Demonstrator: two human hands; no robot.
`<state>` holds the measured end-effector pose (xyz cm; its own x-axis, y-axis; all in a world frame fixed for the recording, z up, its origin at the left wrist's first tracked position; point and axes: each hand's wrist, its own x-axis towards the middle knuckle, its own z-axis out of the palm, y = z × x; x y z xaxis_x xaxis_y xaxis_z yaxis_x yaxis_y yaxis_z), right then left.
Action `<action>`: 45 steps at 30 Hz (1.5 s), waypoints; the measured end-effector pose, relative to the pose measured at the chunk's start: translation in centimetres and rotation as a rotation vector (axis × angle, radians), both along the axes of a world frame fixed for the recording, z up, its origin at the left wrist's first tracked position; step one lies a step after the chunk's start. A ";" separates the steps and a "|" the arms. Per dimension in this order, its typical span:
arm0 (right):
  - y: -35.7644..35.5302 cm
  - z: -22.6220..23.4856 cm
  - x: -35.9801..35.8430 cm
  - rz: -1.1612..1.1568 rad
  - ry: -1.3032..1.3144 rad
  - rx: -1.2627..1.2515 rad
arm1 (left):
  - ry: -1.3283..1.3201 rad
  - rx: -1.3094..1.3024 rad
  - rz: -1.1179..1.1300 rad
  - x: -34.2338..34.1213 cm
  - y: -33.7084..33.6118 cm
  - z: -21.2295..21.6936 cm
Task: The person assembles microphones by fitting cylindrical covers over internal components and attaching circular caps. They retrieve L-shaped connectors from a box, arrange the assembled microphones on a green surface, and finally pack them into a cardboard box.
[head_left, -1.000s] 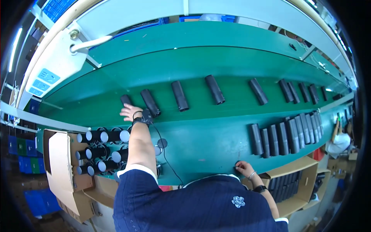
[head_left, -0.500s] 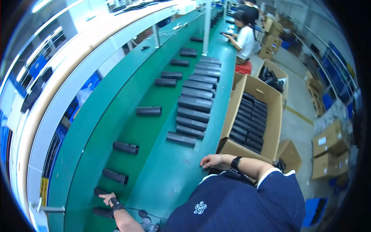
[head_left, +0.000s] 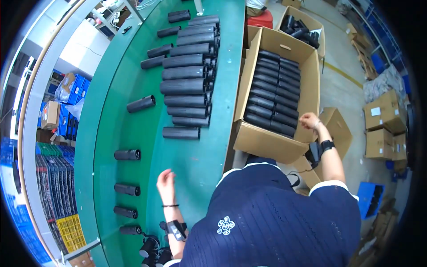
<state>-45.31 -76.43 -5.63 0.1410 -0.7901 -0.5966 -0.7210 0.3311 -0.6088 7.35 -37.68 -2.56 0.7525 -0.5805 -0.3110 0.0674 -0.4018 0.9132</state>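
Observation:
My left hand [head_left: 166, 183] is raised over the green table, fingers loosely bent and slightly apart, nothing visible in it. My right hand [head_left: 309, 120] hovers at the right side of an open cardboard box [head_left: 312, 84], fingers loosely curled and no object seen in them. Inside the box, black cylinders [head_left: 272, 95] lie packed in two columns. More ribbed black cylinders [head_left: 183, 86] form a long row on the table, left of the box. Closest to my left hand are single black cylinders on the darker green strip, one of them a cylinder [head_left: 127, 189] lying on its side.
Dark round parts [head_left: 151, 247] cluster by my left forearm. Behind the box stand a red stool [head_left: 260, 19] and another carton [head_left: 321, 41] of black pieces. Stacked cartons [head_left: 380, 111] and a blue bin [head_left: 371, 199] are on the floor at right. Blue crates [head_left: 76, 91] sit beyond the table.
My left hand has left a cylinder on the green strip and risen toward the right. My right hand has moved from the table edge to the box's right side. The view has turned downward.

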 end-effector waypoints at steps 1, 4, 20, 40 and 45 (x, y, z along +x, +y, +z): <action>-1.6 -0.4 -1.0 0.002 0.001 -0.038 | 0.051 0.034 -0.107 -2.0 -3.0 0.9; -5.9 -1.7 -3.4 0.399 0.258 -0.251 | 0.434 0.023 -0.282 -8.3 -13.3 3.2; -11.5 -17.4 1.9 0.366 0.150 0.315 | 0.795 0.756 -0.195 -26.3 -43.8 -16.1; -25.0 -22.8 13.9 0.544 0.311 -0.438 | 0.919 0.391 0.730 -28.7 -38.8 -28.0; -25.7 -21.4 10.3 0.470 0.001 -0.353 | 0.933 0.364 0.742 -30.0 -39.1 -27.0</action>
<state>-35.00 -102.09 -27.01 0.5238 -0.7938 -0.3089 -0.7421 -0.2473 -0.6230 -22.62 -76.76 -29.53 0.2674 0.1217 -0.9559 0.9483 -0.2095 0.2386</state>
